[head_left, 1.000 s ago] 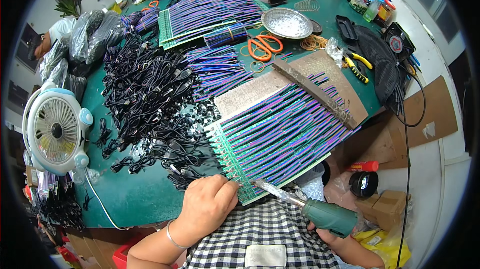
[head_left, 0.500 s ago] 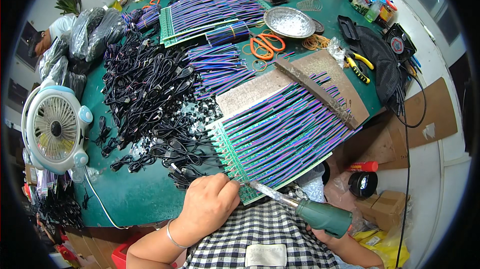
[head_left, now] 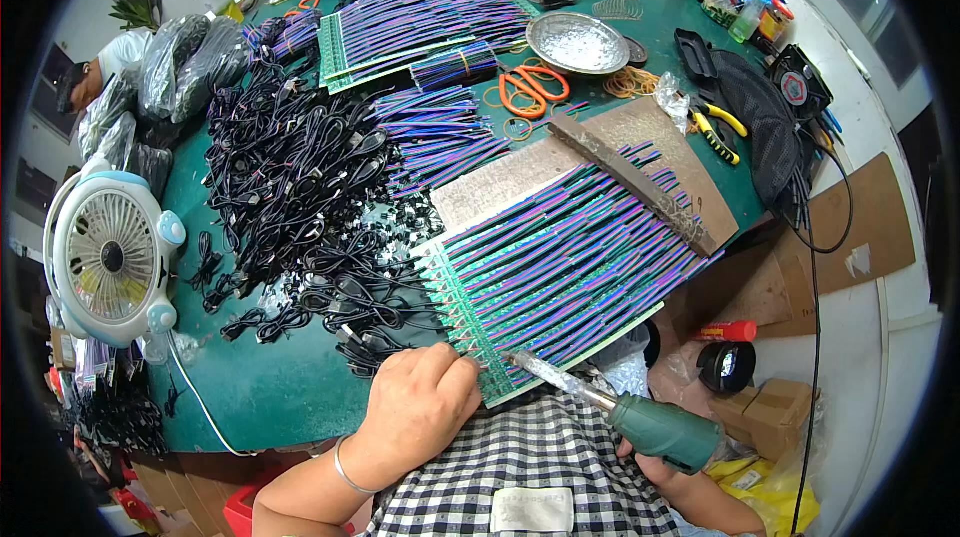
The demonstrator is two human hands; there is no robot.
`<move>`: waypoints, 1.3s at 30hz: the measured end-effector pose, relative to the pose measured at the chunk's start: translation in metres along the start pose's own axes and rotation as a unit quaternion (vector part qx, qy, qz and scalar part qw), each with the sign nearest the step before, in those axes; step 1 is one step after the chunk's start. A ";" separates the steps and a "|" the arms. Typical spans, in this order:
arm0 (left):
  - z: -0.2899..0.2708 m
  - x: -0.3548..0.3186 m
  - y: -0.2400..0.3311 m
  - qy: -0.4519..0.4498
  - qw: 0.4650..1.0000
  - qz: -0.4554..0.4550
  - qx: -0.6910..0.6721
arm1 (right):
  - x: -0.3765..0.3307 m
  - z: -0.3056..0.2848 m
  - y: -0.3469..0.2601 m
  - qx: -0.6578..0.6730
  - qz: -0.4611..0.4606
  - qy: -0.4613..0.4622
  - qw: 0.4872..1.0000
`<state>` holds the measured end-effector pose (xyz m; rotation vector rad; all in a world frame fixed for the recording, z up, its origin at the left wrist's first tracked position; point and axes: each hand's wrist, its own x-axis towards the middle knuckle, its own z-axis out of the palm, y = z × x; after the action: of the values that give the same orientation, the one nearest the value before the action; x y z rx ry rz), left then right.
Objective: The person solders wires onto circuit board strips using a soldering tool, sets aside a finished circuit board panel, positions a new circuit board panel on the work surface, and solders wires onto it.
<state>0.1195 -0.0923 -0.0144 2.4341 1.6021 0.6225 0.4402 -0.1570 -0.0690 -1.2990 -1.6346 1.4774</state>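
A green circuit board (head_left: pixel 474 317) lies tilted in front of me, with rows of black, blue and purple wires (head_left: pixel 560 272) across it. My left hand (head_left: pixel 425 399) is closed at the board's near left corner, thumb and fingers pinched together; what they hold, if anything, is hidden. From the right, my right hand (head_left: pixel 650 462) grips a green-bodied tool with a long metal nozzle (head_left: pixel 660 429), mostly from below. Its narrow tip meets the near edge of the board beside the wire ends, just right of my left fingers. A metal bar (head_left: pixel 635 187) lies across the wires' far ends.
Tangled black cables (head_left: pixel 290 152) cover the table's left middle, near a white fan (head_left: pixel 110 255). Farther back are a second wired board (head_left: pixel 335 47), orange scissors (head_left: pixel 535 87) and a metal dish (head_left: pixel 580 45). Yellow-handled pliers (head_left: pixel 720 132) lie at the right. Another person (head_left: pixel 90 85) is far left.
The nozzle and its green body have shifted slightly right, and the tip has moved a little away from my left fingers. My left hand has barely moved.
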 end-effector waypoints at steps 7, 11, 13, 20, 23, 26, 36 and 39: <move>0.001 0.001 0.000 -0.003 1.000 0.000 0.008 | 0.004 0.006 -0.026 0.061 0.022 0.043 0.997; 0.000 0.002 0.002 0.002 1.000 -0.003 0.005 | 0.007 0.006 -0.035 0.063 0.056 0.045 0.995; 0.000 0.002 0.000 0.012 1.000 0.003 -0.006 | 0.004 0.009 -0.028 0.068 0.060 0.054 0.994; -0.001 0.002 0.003 0.008 1.000 0.010 -0.007 | -0.004 0.014 -0.019 0.110 0.063 0.076 0.989; -0.002 0.002 0.004 -0.001 1.000 0.009 -0.004 | -0.002 0.007 -0.009 0.068 -0.012 0.039 0.997; -0.001 0.002 0.004 -0.007 1.000 0.013 -0.004 | 0.002 0.012 -0.029 0.076 -0.004 0.038 0.996; -0.004 0.004 0.001 -0.013 1.000 0.010 0.003 | 0.012 0.003 -0.037 0.016 -0.016 0.030 0.999; -0.006 0.000 0.000 -0.018 1.000 0.003 -0.002 | 0.015 0.007 -0.049 0.149 0.018 0.056 0.987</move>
<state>0.1164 -0.0926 -0.0091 2.4337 1.5785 0.5797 0.4146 -0.1422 -0.0262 -1.2241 -1.2672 1.5706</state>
